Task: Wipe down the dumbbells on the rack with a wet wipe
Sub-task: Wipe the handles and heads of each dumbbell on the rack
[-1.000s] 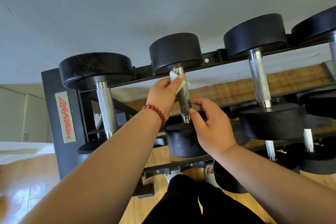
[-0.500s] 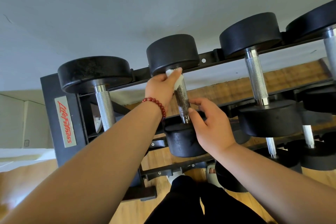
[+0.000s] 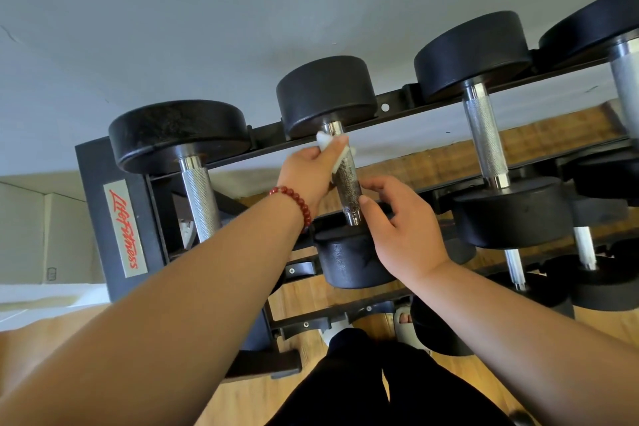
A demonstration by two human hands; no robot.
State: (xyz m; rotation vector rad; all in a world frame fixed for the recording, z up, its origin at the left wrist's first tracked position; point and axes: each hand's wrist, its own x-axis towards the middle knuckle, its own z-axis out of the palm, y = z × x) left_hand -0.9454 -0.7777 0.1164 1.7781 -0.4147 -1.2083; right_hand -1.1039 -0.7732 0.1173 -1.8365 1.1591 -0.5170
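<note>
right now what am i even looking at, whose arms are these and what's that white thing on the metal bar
There is no machine here. A person wears a camera on the head that looks forward and down, so the two arms are their own. In front stands a black rack holding dumbbells with black ends and metal handles. The left hand, with a red bead bracelet, grips a white wet wipe against the top of the handle of the second dumbbell from the left. The right hand holds the lower part of that handle between thumb and fingers. Below is a wooden floor.
</note>
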